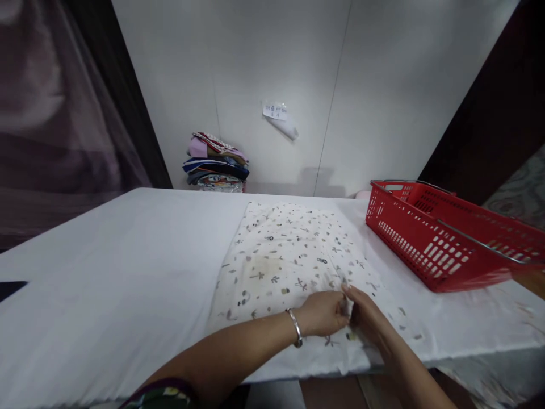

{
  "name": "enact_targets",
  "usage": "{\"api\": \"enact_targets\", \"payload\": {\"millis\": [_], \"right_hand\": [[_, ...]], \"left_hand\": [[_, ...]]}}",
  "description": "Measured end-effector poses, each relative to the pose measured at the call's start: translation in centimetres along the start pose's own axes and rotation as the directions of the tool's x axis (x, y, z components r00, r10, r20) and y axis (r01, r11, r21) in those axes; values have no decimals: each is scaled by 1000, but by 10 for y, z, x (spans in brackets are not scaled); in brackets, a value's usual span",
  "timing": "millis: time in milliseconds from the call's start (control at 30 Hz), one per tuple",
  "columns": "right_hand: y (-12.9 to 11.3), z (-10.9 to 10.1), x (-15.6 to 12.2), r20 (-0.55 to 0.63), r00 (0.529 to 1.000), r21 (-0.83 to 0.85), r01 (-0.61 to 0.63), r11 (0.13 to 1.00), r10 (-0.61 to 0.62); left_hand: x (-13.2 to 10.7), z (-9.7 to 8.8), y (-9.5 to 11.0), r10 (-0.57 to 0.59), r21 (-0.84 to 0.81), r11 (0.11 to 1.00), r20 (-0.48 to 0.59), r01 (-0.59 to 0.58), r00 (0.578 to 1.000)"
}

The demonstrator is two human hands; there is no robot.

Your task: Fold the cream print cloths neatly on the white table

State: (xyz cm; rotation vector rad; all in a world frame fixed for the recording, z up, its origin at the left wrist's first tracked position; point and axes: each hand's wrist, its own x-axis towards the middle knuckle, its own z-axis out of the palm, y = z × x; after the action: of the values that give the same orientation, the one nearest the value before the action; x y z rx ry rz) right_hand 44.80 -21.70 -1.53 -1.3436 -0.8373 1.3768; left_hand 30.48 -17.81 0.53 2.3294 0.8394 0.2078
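A white cloth with small printed figures [293, 244] lies spread on the white-covered table [128, 272]. Near its front right part, my left hand [326, 312], with a silver bangle on the wrist, is closed on a bunched bit of this cloth. My right hand [361, 307] meets it from the right, its fingers closed around the same gathered fabric. Between the two hands a small pale fold sticks out. The fingertips are partly hidden and slightly blurred.
A red plastic basket [426, 250] with metal handles stands at the table's right. Behind the far edge, a stack of folded clothes [217, 165] rests by the white wall. A paper label [275, 111] hangs on that wall. Pinkish curtain [55, 125] hangs at left.
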Motion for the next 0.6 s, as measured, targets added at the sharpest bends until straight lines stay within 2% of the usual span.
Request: {"api": "enact_targets", "payload": {"millis": [133,233,333,467,533,600], "right_hand": [[-15,-11,0,4,995,-199,-95,975,98],[-25,-26,3,-41,981,-335,-194,922,191],[-27,-37,12,-51,971,-349,-237,907,234],[-31,-29,31,-15,965,-359,-250,899,263],[-45,-20,40,-10,968,-384,-234,893,249],[-71,-20,44,-16,985,-383,-164,909,171]], "left_hand": [[-35,-11,-12,80,39,996,-44,-78,996],[-72,-30,-30,11,90,996,-118,0,993],[-111,-46,-53,-49,174,981,-210,86,976],[-152,-50,-83,-50,254,958,-305,132,951],[-164,-47,-93,-45,310,938,-332,154,942],[-170,-45,-99,-39,362,915,-357,177,933]]}}
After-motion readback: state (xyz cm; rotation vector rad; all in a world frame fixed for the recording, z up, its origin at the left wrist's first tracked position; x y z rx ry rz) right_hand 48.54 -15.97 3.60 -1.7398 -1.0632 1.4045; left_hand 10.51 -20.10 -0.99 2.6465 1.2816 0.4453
